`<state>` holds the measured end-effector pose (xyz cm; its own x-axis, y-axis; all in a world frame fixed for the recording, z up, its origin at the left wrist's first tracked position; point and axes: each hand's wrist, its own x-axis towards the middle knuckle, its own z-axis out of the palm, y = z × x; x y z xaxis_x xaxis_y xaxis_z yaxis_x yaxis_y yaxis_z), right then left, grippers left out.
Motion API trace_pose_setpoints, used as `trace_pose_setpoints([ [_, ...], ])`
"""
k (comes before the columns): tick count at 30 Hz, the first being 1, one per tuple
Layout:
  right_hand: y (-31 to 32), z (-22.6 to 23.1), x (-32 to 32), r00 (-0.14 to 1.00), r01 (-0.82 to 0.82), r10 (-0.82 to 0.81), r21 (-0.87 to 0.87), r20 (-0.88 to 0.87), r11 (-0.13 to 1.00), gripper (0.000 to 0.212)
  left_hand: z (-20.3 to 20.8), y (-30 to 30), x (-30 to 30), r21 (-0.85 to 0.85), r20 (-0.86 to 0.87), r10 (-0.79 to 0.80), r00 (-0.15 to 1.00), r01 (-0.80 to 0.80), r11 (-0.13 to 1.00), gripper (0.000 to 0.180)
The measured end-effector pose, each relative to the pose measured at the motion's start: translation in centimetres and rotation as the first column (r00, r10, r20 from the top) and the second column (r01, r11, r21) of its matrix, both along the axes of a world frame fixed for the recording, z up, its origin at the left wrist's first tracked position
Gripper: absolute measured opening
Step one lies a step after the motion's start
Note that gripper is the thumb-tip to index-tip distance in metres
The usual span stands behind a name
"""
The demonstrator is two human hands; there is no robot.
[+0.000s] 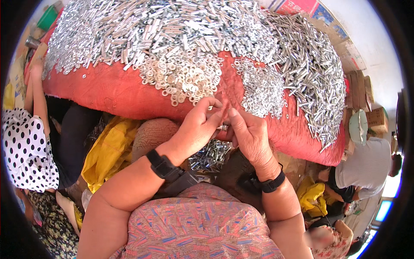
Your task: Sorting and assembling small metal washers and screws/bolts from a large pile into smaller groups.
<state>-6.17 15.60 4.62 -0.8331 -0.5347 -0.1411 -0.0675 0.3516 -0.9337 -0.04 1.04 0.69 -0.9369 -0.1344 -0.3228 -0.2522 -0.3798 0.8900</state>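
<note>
In front of my body, both hands meet just over the near edge of a red cloth-covered heap. My left hand [199, 124] is closed, its thumb and fingers pinched on a small silver bolt [222, 127]. Fingers of my right hand [251, 133] are closed at the bolt's other end, its thumb pointing up. Much of the bolt is hidden by the fingers. Just beyond my hands lie a pile of flat washers [183, 75] and, to its right, a pile of smaller ring-shaped pieces [262, 88].
Metal sleeves [146, 30] cover the back of the red cloth [108, 88]; long metal pins [317, 82] cover its right side. More bolts [210, 156] lie below my hands. Yellow sacks [113, 149] are at left and right. Other people sit at both sides, one in polka dots [28, 151].
</note>
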Motion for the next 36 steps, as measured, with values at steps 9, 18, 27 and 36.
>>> trace_pose_setpoints([
  [9, 10.4, -1.7, -9.2, 0.683, 0.440, -0.117, 0.279, -0.721, 0.854, 0.011, 2.5, -2.6, -1.7, -0.555, -0.057, -0.351, 0.935, 0.262, 0.789, 0.023],
  [18, 17.5, -4.3, -14.7, 0.686, 0.639, 0.182, 0.702, -0.705, 0.313, 0.008, -0.4, -10.4, -9.6, -0.929, -0.320, 0.137, 0.938, -0.339, 0.151, 0.026],
  [27, 15.5, -2.9, -12.7, 0.494, 0.626, -0.034, 0.328, -0.869, 0.708, 0.010, -0.2, -11.9, -12.5, -0.976, -0.219, 0.134, 0.967, -0.217, -0.026, 0.024],
  [36, 6.0, 0.6, -5.5, 0.886, 0.257, -0.214, 0.054, -0.410, 0.965, 0.009, 0.7, -12.5, -11.4, -0.980, -0.146, 0.180, 0.973, -0.167, 0.105, 0.013],
])
